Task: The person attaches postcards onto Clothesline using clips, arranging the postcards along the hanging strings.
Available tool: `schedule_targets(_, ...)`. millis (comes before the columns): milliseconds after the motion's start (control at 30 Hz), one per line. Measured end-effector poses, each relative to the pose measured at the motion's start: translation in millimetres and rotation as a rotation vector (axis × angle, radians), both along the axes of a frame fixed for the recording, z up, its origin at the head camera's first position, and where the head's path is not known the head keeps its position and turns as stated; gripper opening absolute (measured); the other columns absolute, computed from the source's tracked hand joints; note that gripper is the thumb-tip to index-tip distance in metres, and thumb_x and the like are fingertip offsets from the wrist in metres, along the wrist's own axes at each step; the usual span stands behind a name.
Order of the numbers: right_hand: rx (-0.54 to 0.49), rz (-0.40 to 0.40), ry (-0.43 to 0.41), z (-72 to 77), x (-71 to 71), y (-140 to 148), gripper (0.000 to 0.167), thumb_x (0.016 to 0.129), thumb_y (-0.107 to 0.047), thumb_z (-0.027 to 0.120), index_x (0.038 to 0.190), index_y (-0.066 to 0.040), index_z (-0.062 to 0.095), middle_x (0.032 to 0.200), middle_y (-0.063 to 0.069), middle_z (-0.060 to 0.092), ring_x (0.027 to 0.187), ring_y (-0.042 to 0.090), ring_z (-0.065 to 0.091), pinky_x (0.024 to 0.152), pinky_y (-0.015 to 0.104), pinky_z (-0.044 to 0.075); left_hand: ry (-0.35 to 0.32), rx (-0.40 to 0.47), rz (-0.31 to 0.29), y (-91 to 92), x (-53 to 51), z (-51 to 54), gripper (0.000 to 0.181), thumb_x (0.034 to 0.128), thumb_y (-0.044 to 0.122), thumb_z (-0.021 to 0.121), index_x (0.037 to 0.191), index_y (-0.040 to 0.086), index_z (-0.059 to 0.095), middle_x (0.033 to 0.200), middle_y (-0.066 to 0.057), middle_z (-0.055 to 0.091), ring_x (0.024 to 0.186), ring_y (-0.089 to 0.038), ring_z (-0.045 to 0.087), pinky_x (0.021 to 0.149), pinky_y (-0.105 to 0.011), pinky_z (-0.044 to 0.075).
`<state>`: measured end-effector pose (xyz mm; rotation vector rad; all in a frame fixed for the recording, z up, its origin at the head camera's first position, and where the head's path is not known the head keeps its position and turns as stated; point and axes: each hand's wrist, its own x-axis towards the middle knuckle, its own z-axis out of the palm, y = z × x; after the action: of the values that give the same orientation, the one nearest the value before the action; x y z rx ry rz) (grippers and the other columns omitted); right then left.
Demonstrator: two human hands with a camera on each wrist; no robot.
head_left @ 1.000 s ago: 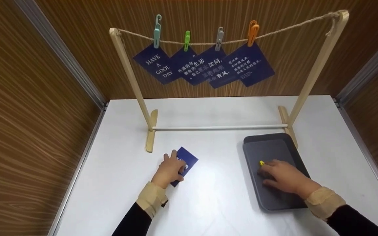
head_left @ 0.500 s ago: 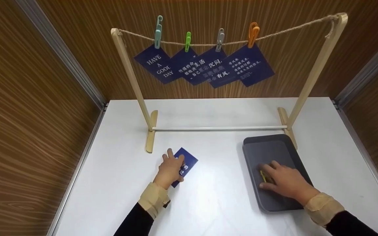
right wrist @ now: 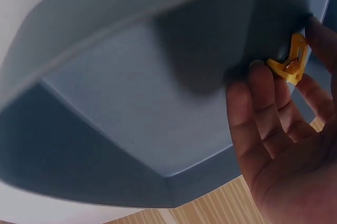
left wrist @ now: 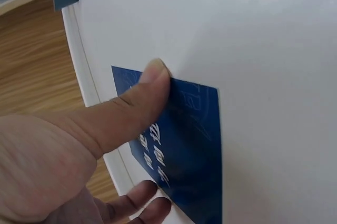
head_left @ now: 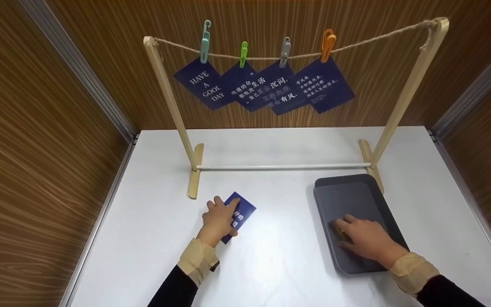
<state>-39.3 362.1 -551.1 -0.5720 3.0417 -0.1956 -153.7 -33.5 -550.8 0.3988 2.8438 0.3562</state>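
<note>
A dark blue card with white lettering (head_left: 244, 211) lies on the white table, partly covered by my left hand (head_left: 216, 221). In the left wrist view, the thumb (left wrist: 139, 103) touches one edge of the card, and two loosely bent fingers (left wrist: 150, 203) lie beside another edge. Over the grey tray (head_left: 326, 238), my right hand (head_left: 369, 238) has its fingers curled. The right wrist view shows a yellow clothespin (right wrist: 295, 60) held between its thumb and fingers. From the head, the hand mostly hides this clothespin.
Behind the hands stands a wooden frame (head_left: 173, 102) with a twine line (head_left: 382, 37). Several blue cards (head_left: 328, 85) hang from it, overlapping, on teal, green, grey and orange (head_left: 327, 44) pegs. A white rod (head_left: 284, 167) joins the frame's feet. Wood-grain walls enclose the table.
The left index finger has straightened from over the card toward its far edge, showing more lettering. My right hand has shifted slightly nearer in the tray, now covering the yellow clothespin.
</note>
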Motion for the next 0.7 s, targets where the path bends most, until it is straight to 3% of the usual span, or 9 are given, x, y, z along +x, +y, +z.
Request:
schedule_targets(233,-0.008,-0.053,-0.028,0.2,1.5,3,0.059,0.074,-0.044,0.085,0.119,-0.013,0.060,0.089,0.001,0.059,0.065,0.015,0.054,0.049,0.036,0.044,0.028,0.162,0.058,-22.0,-3.4,-13.0,0.110,0.0517,0.038,0.099,0.148,0.023,0.047,0.116,-0.025,0.041,0.100,-0.038,0.043,0.083,-0.055,0.044)
schedule_targets(333,-0.013,-0.107,-0.074,-0.9,1.5,3,0.051,0.075,-0.045,0.084,0.105,-0.012,0.058,0.082,-0.001,0.055,0.064,0.013,0.050,0.049,0.036,0.042,0.049,0.216,0.069,-29.9,-2.0,-18.8,0.117,0.0485,0.043,0.098,0.150,0.021,0.044,0.111,-0.026,0.045,0.094,-0.036,0.044,0.080,-0.052,0.044)
schedule_targets(467,-0.028,-0.125,-0.073,0.2,-0.3,5,0.037,0.079,-0.037,0.083,0.093,-0.014,0.058,0.076,-0.004,0.052,0.062,0.012,0.048,0.049,0.035,0.042,0.058,0.282,0.074,-34.0,-1.5,-21.7,0.120,0.0491,0.044,0.098,0.151,0.014,0.042,0.107,-0.027,0.051,0.093,-0.037,0.050,0.080,-0.052,0.047)
schedule_targets(567,-0.062,-0.115,-0.032,2.5,-3.2,4,0.028,0.082,-0.030,0.080,0.094,-0.015,0.059,0.078,-0.004,0.056,0.064,0.012,0.051,0.051,0.035,0.044,0.013,0.367,0.091,-32.6,-3.0,-16.5,0.100,0.0588,0.036,0.096,0.144,0.009,0.050,0.105,-0.021,0.056,0.093,-0.034,0.056,0.083,-0.051,0.049)
schedule_targets(700,-0.150,-0.122,0.029,6.3,-6.7,4,0.022,0.083,-0.023,0.078,0.099,-0.018,0.064,0.081,-0.005,0.062,0.065,0.010,0.052,0.053,0.034,0.045,-0.026,0.519,0.080,-25.5,-6.7,-1.7,0.051,0.0774,0.024,0.085,0.121,0.007,0.064,0.094,-0.009,0.056,0.084,-0.022,0.054,0.077,-0.041,0.047)
